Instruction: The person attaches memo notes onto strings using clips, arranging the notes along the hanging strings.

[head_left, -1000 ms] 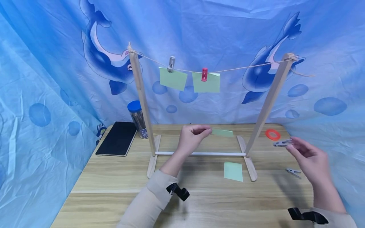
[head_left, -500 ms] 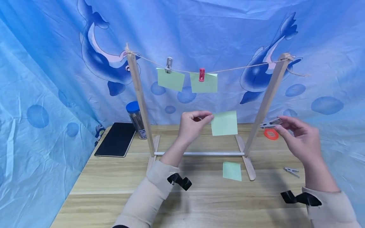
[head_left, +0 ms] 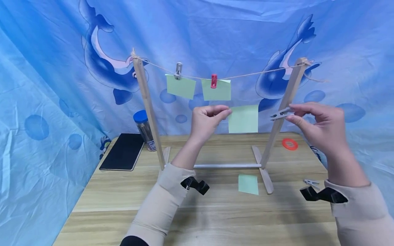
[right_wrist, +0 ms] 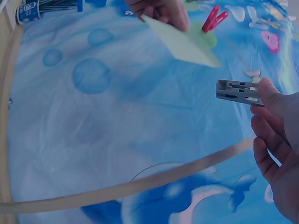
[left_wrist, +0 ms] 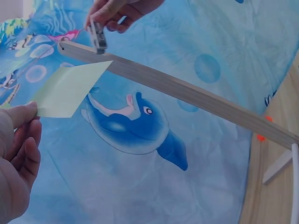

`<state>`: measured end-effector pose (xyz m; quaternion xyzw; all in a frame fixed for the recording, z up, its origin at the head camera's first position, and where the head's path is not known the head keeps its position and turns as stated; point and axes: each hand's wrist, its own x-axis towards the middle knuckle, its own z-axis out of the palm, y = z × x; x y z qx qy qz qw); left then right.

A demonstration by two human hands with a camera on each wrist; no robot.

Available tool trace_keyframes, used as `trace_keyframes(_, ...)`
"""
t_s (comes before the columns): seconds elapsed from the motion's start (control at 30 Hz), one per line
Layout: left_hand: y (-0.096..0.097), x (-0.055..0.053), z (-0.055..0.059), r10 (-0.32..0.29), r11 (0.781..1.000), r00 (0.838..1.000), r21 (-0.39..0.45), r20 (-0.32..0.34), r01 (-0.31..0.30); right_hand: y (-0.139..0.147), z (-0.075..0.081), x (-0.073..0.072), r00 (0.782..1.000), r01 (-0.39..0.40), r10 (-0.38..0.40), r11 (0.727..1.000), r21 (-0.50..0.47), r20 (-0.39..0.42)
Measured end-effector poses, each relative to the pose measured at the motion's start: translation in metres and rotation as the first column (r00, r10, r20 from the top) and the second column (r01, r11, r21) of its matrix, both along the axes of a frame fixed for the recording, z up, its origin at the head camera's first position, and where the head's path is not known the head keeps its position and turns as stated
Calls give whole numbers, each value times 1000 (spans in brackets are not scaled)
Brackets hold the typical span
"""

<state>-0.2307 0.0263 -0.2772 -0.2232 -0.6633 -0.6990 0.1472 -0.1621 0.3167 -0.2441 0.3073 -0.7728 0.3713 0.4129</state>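
My left hand (head_left: 205,123) pinches a green paper note (head_left: 244,119) by its left edge, below the string (head_left: 255,73) and in front of the wooden frame (head_left: 147,102). To the right, my right hand (head_left: 322,125) holds a grey clothespin (right_wrist: 239,91) between thumb and fingertips, its nose toward the note but apart from it. On the string hang two more green notes, one under a grey clothespin (head_left: 178,70), the other under a red clothespin (head_left: 214,81). Another green note (head_left: 248,184) lies on the table.
A second loose grey clothespin (head_left: 311,183) and an orange ring (head_left: 290,144) lie on the table's right side. At the left are a black notebook (head_left: 122,151) and a blue-lidded jar (head_left: 144,130). A white rod (head_left: 227,166) joins the frame's feet.
My left hand has raised the note from low above the table and turned its face toward the head view. My right hand has moved up and left with its clothespin.
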Motion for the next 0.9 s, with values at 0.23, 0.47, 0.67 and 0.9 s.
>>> trace_keyframes(0.23, 5, -2, 7, 40, 999, 991, -4, -126, -41, -19, 32, -1, 997, 34, -31, 999, 35, -65)
trace_keyframes(0.47, 10, -5, 20, 96, 995, 977, 35, -190, -91, -36, 56, -7, 990, 74, -63, 993, 89, -125)
trace_keyframes(0.67, 12, -3, 27, 112, 990, 986, 97, -127, -100, -49, 73, -15, 979, 47, -19, 990, 132, -205)
trace_keyframes(0.9, 13, -3, 33, 136, 984, 981, 132, -137, -118, -62, 91, -24, 965, 46, 6, 981, 188, -263)
